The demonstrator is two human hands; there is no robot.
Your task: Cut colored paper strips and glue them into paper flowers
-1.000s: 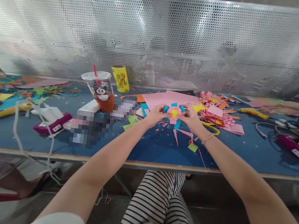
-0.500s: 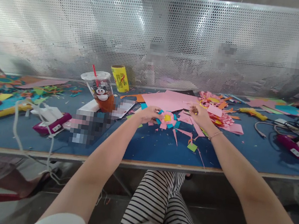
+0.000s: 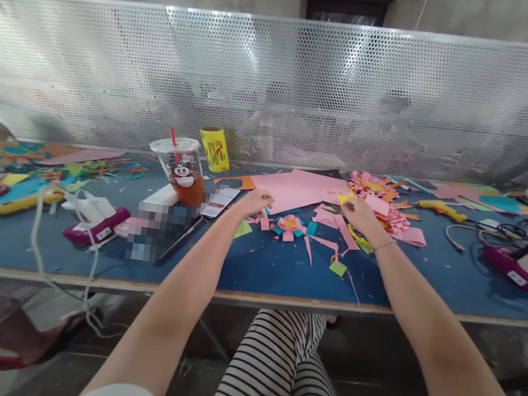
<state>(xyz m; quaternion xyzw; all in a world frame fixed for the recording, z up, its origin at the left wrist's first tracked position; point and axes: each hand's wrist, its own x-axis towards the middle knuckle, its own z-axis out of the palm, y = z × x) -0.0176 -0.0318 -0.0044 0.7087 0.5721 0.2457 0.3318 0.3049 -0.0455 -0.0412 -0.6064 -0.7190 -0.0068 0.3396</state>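
Note:
A pink and blue paper flower (image 3: 289,226) with a small yellow-orange centre lies on the blue table (image 3: 262,277), between my hands and touched by neither. Just left of it, my left hand (image 3: 257,203) has its fingers curled in, close to small pink paper pieces (image 3: 265,221); what they hold, if anything, is too small to make out. Past the flower on the right, my right hand (image 3: 355,213) pinches a yellow paper piece (image 3: 344,198) at its fingertips, beside pink strips. Large pink paper (image 3: 290,185) lies behind both hands.
Pink paper flowers (image 3: 375,185) are piled at back right, near a yellow glue gun (image 3: 442,209). On the left are a drink cup (image 3: 185,176), a yellow container (image 3: 215,150), a purple power strip (image 3: 101,226) and cables. A perforated metal screen (image 3: 313,66) spans the back.
My left hand has let go of the flower, which now rests on the table. Yellow paper now shows at my right fingertips. The view has tilted up slightly.

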